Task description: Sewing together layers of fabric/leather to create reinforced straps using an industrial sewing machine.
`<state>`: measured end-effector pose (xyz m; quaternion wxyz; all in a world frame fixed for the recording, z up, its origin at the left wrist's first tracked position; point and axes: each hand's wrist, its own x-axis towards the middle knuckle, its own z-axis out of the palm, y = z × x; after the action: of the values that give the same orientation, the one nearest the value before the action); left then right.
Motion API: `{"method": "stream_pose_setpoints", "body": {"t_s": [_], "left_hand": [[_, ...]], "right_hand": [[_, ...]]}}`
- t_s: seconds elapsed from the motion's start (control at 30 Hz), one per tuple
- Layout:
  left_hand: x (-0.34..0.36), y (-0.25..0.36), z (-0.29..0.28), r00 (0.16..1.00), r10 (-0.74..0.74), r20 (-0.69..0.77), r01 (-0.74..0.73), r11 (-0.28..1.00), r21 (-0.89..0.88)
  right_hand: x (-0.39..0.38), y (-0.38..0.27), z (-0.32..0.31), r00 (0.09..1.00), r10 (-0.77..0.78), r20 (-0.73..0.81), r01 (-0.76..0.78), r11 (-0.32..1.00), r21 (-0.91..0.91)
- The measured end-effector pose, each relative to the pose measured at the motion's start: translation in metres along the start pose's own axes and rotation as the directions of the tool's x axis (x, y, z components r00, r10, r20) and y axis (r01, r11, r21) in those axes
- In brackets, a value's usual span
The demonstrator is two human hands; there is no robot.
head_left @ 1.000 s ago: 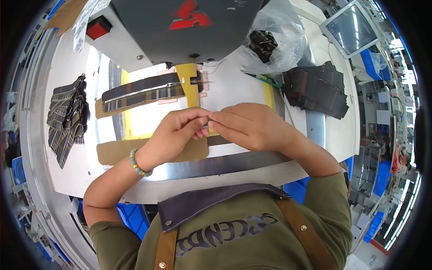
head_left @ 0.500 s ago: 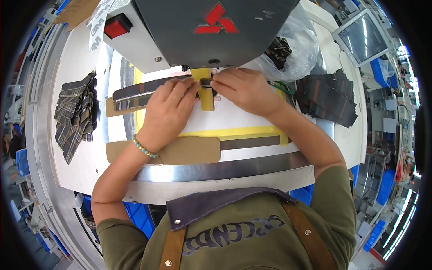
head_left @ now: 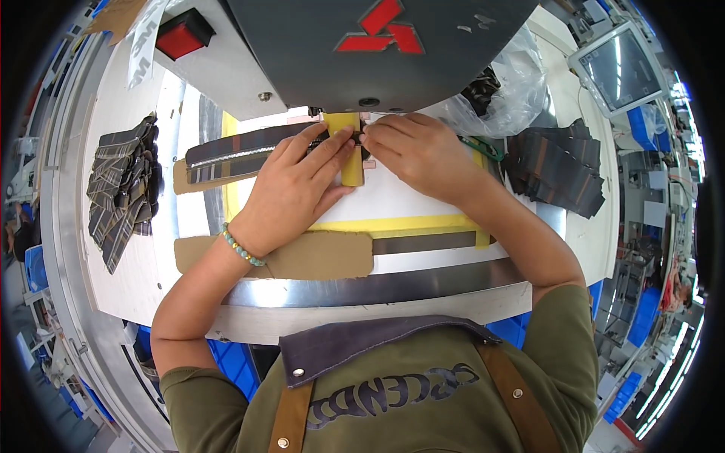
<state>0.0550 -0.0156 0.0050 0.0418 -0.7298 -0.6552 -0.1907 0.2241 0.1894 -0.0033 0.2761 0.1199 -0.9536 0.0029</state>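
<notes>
A dark plaid fabric strip with a zipper lies under the machine head, its right end reaching a yellow bar. My left hand rests over that end with fingers stretched out, their tips on the bar and the thumb apart. Just right of the bar, my right hand has its fingers pinched together at a small dark piece, mostly hidden by the fingertips. Green-handled tweezers or snips, partly covered, lie beside my right wrist.
The dark grey machine head overhangs the work; a red switch sits at its left. Stacked plaid pieces lie left, dark fabric pieces right. Nearby are a clear plastic bag, brown cardboard and a monitor.
My left hand has shifted right, its fingers straightening from a pinch to reach over the yellow bar. My right fingers stay close by the bar; the dark piece there is now more covered.
</notes>
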Motion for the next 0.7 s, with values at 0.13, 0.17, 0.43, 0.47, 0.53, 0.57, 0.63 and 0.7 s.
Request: {"method": "stream_pose_setpoints", "body": {"t_s": [0.13,0.17,0.43,0.47,0.53,0.57,0.63,0.7], "left_hand": [[0.002,-0.006,-0.002,0.999,0.050,0.007,-0.050,0.998,0.030],[0.002,-0.007,-0.003,0.998,0.059,0.011,-0.059,0.998,0.030],[0.004,-0.010,-0.001,0.994,0.100,-0.044,-0.100,0.995,0.019],[0.004,-0.010,-0.001,0.994,0.096,-0.052,-0.095,0.995,0.021],[0.005,-0.010,-0.001,0.994,0.096,-0.058,-0.095,0.995,0.023],[0.005,-0.011,-0.001,0.994,0.098,-0.052,-0.097,0.995,0.021],[0.006,-0.013,-0.002,0.994,0.101,-0.042,-0.100,0.995,0.022],[0.008,-0.017,-0.002,0.990,0.142,-0.018,-0.142,0.990,0.024]], "right_hand": [[-0.006,-0.004,-0.019,0.987,0.137,0.082,-0.143,0.988,0.065],[-0.008,-0.007,-0.019,0.987,0.137,0.083,-0.143,0.988,0.066],[-0.020,-0.018,-0.009,0.978,0.175,0.115,-0.188,0.975,0.117],[-0.020,-0.019,-0.008,0.977,0.178,0.113,-0.191,0.974,0.118],[-0.021,-0.017,-0.007,0.981,0.165,0.100,-0.178,0.975,0.134],[-0.022,-0.016,-0.006,0.981,0.169,0.099,-0.181,0.974,0.133],[-0.024,-0.014,-0.004,0.978,0.161,0.132,-0.181,0.971,0.155],[-0.021,-0.015,-0.010,0.958,0.268,0.099,-0.281,0.948,0.148]]}}
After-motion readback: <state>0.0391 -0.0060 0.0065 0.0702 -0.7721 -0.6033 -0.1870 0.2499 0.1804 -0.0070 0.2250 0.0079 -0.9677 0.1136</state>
